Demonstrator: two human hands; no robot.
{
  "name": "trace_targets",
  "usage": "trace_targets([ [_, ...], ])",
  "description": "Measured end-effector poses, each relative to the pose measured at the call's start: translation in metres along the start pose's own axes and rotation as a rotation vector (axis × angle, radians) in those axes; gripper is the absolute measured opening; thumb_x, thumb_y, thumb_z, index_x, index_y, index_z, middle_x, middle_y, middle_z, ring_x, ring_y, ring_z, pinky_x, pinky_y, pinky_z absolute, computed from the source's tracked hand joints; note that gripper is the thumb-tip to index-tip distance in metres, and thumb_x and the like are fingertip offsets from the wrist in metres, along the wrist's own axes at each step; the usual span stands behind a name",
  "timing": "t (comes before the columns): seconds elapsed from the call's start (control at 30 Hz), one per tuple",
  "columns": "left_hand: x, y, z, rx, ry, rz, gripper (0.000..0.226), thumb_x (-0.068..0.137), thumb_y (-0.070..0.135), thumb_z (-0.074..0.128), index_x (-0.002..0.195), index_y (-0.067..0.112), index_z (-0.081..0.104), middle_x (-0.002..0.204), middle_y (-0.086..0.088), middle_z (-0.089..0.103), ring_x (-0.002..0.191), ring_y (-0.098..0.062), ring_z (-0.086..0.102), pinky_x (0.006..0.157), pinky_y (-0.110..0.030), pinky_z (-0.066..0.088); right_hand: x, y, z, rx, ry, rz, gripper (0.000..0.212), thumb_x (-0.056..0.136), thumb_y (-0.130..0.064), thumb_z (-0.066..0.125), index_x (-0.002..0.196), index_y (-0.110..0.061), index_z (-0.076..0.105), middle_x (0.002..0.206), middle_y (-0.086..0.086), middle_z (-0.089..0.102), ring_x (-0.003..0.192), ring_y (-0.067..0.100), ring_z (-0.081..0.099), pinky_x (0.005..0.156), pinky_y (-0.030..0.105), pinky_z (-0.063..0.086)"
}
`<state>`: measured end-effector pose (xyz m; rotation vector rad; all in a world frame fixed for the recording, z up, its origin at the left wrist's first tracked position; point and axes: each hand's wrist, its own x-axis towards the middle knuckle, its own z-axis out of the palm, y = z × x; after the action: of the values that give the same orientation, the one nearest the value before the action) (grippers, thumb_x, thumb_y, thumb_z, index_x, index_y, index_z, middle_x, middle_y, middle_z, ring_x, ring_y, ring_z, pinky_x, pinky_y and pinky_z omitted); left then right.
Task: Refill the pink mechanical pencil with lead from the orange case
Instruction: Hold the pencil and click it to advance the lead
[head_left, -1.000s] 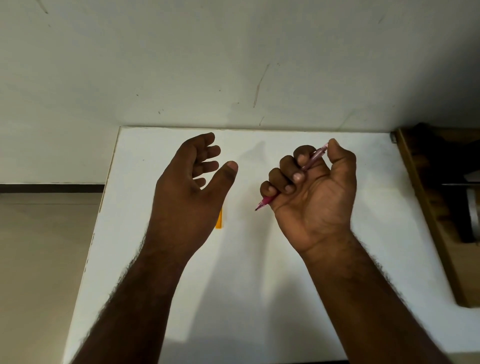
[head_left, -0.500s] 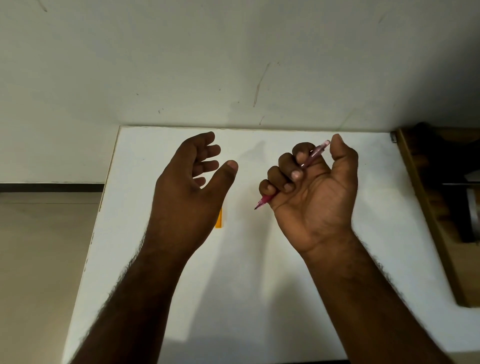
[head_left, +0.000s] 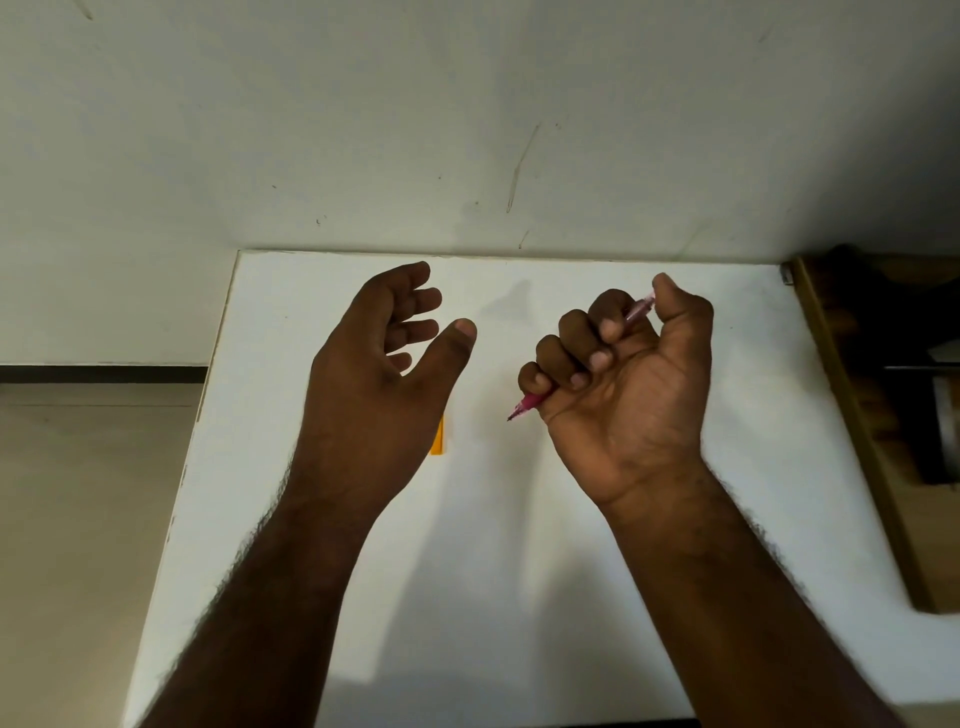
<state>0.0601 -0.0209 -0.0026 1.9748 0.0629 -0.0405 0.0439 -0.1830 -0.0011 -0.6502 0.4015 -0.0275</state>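
The right hand (head_left: 628, 384) has its grip closed around one slim pink plastic mechanical pencil (head_left: 525, 406): four fingers curl over the barrel and the thumb presses near its upper end. The pencil slants, dark tip pointing down-left out of the fist, cap end showing between forefinger and thumb. The left hand (head_left: 382, 384) holds nothing, its grip spread, fingers relaxed and thumb apart, raised above the white rectangular table (head_left: 519, 597). One flat orange plastic lead case (head_left: 438, 439) lies on the table, mostly hidden behind the left hand; whether it is open, and what it holds, cannot be told. A brown wooden piece of furniture (head_left: 857, 441) stands at the table's right edge.
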Motion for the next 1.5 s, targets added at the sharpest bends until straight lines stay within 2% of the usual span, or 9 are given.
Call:
trace_targets([
  [0.23,-0.0005,0.0015,0.0007,-0.005,-0.001,-0.005,0.044,0.089,0.039,0.068,0.131,0.036,0.056,0.118,0.026,0.066,0.099,0.016,0.060,0.074,0.002,0.042,0.0001,-0.0010,0.0001,-0.002,0.027,-0.008,0.047,0.097,-0.047,0.036,0.061,-0.016,0.036,0.054,-0.001,0.024,0.055,0.019,0.014,0.057,0.033,0.024],
  [0.4,-0.0009,0.0018,0.0013,-0.014,0.000,-0.004,0.045,0.089,0.038,0.069,0.132,0.033,0.057,0.119,0.023,0.066,0.099,0.013,0.061,0.076,0.000,0.044,-0.0008,-0.0003,0.0001,0.004,0.028,0.009,0.053,0.098,-0.055,0.037,0.063,-0.016,0.036,0.056,-0.001,0.023,0.056,0.018,0.014,0.058,0.034,0.023],
  [0.53,-0.0006,0.0014,0.0010,-0.010,0.000,-0.003,0.045,0.089,0.039,0.069,0.132,0.033,0.057,0.118,0.024,0.066,0.099,0.013,0.061,0.076,0.000,0.044,0.0000,-0.0002,-0.0005,-0.009,0.024,0.002,0.048,0.098,-0.047,0.037,0.061,-0.017,0.035,0.054,-0.002,0.024,0.054,0.018,0.015,0.057,0.033,0.024],
  [0.7,-0.0005,0.0011,0.0014,-0.015,0.005,-0.008,0.044,0.089,0.038,0.069,0.131,0.033,0.057,0.117,0.024,0.066,0.098,0.013,0.061,0.075,0.001,0.043,-0.0010,0.0005,-0.0015,0.017,0.003,0.023,0.052,0.097,-0.056,0.035,0.063,-0.016,0.037,0.056,-0.001,0.025,0.057,0.018,0.015,0.058,0.033,0.025],
  [0.83,0.0003,0.0010,0.0005,-0.012,0.003,-0.008,0.044,0.089,0.038,0.069,0.131,0.033,0.057,0.117,0.025,0.066,0.098,0.014,0.061,0.075,0.001,0.043,0.0006,0.0014,-0.0008,-0.002,0.008,0.010,0.047,0.098,-0.047,0.036,0.061,-0.016,0.036,0.053,-0.002,0.026,0.055,0.018,0.016,0.057,0.033,0.026],
  [1.0,0.0005,0.0004,0.0000,-0.009,0.001,-0.010,0.044,0.090,0.039,0.069,0.131,0.034,0.057,0.118,0.025,0.066,0.099,0.014,0.061,0.074,0.001,0.043,-0.0001,0.0024,0.0001,-0.002,0.019,0.015,0.053,0.098,-0.056,0.037,0.062,-0.017,0.036,0.055,-0.001,0.023,0.056,0.018,0.014,0.058,0.034,0.022],
  [1.17,0.0001,-0.0003,0.0007,-0.002,0.000,-0.009,0.044,0.090,0.040,0.069,0.131,0.034,0.057,0.117,0.025,0.066,0.098,0.015,0.060,0.074,0.002,0.042,0.0006,0.0017,-0.0008,-0.012,0.027,0.007,0.050,0.099,-0.047,0.036,0.060,-0.017,0.035,0.053,-0.002,0.023,0.054,0.018,0.015,0.056,0.033,0.024],
  [1.33,-0.0004,-0.0002,0.0002,0.003,0.000,-0.009,0.044,0.090,0.040,0.068,0.132,0.034,0.056,0.118,0.025,0.065,0.097,0.017,0.060,0.074,0.002,0.041,-0.0004,0.0021,-0.0005,-0.011,0.030,0.011,0.054,0.098,-0.056,0.038,0.061,-0.017,0.034,0.055,-0.001,0.022,0.055,0.018,0.014,0.058,0.034,0.022],
  [1.5,0.0000,-0.0003,-0.0006,0.000,-0.003,-0.008,0.044,0.090,0.039,0.068,0.131,0.034,0.057,0.117,0.025,0.066,0.098,0.015,0.061,0.074,0.001,0.042,0.0008,0.0021,0.0000,-0.028,0.038,0.001,0.050,0.099,-0.048,0.038,0.060,-0.017,0.034,0.053,-0.001,0.021,0.054,0.018,0.014,0.057,0.033,0.024],
])
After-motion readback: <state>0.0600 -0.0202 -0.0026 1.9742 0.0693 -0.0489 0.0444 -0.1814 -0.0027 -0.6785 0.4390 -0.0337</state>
